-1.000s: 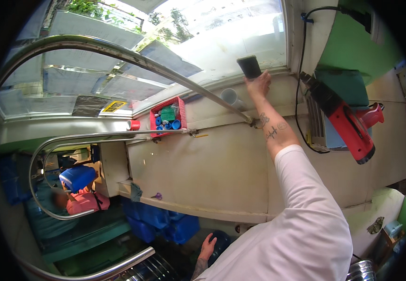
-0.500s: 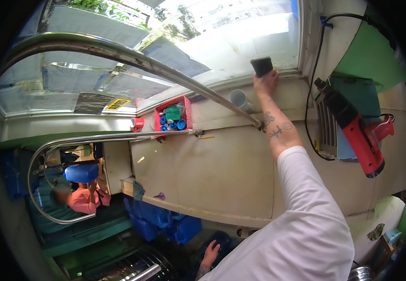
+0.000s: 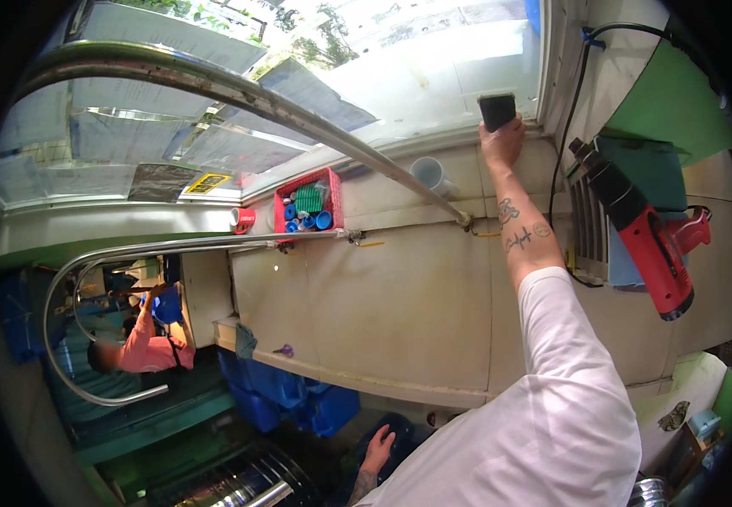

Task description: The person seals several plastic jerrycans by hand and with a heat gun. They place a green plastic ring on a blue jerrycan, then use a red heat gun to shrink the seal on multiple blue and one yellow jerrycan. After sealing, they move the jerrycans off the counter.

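Observation:
My right arm is stretched far forward across the bench to the window ledge. At its end my right hand (image 3: 504,145) grips a dark, flat, rectangular thing that looks like a phone (image 3: 498,113), held up against the bright window. A white plastic cup (image 3: 430,176) stands on the ledge to the left of this hand. My left hand (image 3: 376,449) is low, near the bottom edge of the view, beside a dark blue container (image 3: 397,429). Its fingers are spread, and nothing shows in them.
A red heat gun (image 3: 649,245) and its black cable are at the right. Metal pipes (image 3: 332,127) cross the ledge. A pink basket (image 3: 335,211) holds blue caps; a red mug (image 3: 242,220) stands beside it. Purple scissors (image 3: 283,350) lie on the bench (image 3: 400,313). A person (image 3: 153,346) works at left.
My right hand has shifted a little to the right along the window with the phone-like thing. My left hand is nearly still. The other person's arm has risen and the blue container there has moved.

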A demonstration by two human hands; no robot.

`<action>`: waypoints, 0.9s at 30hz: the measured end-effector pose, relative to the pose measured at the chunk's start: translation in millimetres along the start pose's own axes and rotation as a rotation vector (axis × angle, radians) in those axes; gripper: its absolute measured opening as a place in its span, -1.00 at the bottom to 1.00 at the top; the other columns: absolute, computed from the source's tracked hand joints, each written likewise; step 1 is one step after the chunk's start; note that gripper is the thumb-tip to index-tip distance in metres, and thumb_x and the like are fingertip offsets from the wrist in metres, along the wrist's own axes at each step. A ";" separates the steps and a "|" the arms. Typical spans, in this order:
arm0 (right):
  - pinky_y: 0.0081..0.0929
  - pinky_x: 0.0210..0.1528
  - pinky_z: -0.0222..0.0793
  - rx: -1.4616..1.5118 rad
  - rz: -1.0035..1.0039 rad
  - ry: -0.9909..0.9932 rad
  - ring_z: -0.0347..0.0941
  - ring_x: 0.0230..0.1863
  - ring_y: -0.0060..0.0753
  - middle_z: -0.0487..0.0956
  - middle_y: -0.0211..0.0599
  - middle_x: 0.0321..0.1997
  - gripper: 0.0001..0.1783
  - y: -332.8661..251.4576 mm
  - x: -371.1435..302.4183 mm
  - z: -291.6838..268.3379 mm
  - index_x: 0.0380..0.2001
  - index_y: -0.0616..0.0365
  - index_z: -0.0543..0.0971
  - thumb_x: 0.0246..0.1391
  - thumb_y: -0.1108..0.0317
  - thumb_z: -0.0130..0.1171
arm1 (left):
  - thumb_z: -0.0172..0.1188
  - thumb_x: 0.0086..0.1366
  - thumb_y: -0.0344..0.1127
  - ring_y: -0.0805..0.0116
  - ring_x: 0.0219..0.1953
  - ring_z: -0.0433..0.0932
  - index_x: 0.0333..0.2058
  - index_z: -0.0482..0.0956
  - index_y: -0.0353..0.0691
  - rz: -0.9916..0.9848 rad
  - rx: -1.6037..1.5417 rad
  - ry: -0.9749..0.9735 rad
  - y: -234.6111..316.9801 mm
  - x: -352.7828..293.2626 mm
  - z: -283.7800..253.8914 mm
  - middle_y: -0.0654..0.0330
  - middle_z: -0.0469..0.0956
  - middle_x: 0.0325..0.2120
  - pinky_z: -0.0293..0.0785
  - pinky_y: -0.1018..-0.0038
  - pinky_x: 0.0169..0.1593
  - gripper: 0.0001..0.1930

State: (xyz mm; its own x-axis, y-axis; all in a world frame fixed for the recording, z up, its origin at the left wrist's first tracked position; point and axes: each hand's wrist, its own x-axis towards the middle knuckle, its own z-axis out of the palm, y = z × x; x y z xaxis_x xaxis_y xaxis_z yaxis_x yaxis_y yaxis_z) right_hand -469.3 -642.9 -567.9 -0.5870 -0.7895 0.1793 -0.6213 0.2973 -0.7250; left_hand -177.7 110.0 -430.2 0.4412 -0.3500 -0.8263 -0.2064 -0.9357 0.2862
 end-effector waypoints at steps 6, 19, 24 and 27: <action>-0.04 0.04 0.47 0.096 -0.113 0.031 0.45 0.12 0.13 0.49 0.09 0.00 -0.28 -2.1 -37.0 -36.2 0.14 0.33 0.39 0.19 -0.07 0.30 | 0.21 0.44 -0.08 0.19 0.22 0.51 0.33 0.39 -0.20 0.004 -0.018 0.023 -9.0 -1.3 5.8 0.00 0.47 0.27 0.42 0.34 0.26 -0.42; 0.03 -0.02 0.49 0.082 -0.363 -0.929 0.60 -0.06 0.17 0.68 0.04 -0.14 -0.65 2.3 -96.0 -60.6 -0.04 0.17 0.56 0.35 0.12 0.10 | 0.19 0.45 -0.05 0.15 0.22 0.52 0.32 0.40 -0.21 0.066 0.010 -0.005 5.1 15.8 -2.7 0.00 0.49 0.24 0.40 0.31 0.28 -0.42; 0.10 -0.07 0.48 0.032 -0.265 -0.666 0.57 -0.05 0.23 0.67 0.05 -0.17 -0.70 41.4 -91.9 -74.7 -0.06 0.12 0.53 0.40 0.13 0.01 | 0.19 0.45 -0.04 0.14 0.21 0.53 0.31 0.41 -0.22 0.117 0.010 -0.010 2.5 16.4 -2.2 -0.02 0.50 0.23 0.41 0.30 0.27 -0.43; 0.16 -0.02 0.43 -0.016 -0.167 -0.602 0.53 0.00 0.33 0.64 0.16 -0.07 -0.64 69.9 -72.4 -88.7 0.02 0.17 0.52 0.42 0.13 -0.03 | 0.19 0.44 -0.04 0.14 0.22 0.52 0.31 0.42 -0.22 0.141 0.033 -0.004 -10.9 15.6 0.2 -0.03 0.50 0.23 0.42 0.31 0.27 -0.43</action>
State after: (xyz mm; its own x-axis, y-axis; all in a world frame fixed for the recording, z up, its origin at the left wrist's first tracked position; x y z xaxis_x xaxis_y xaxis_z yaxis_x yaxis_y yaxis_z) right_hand -516.2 -517.4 -572.5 -0.0885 -0.9888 -0.1201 -0.6896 0.1479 -0.7089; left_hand -168.8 114.7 -446.3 0.4027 -0.4773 -0.7810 -0.2945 -0.8755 0.3831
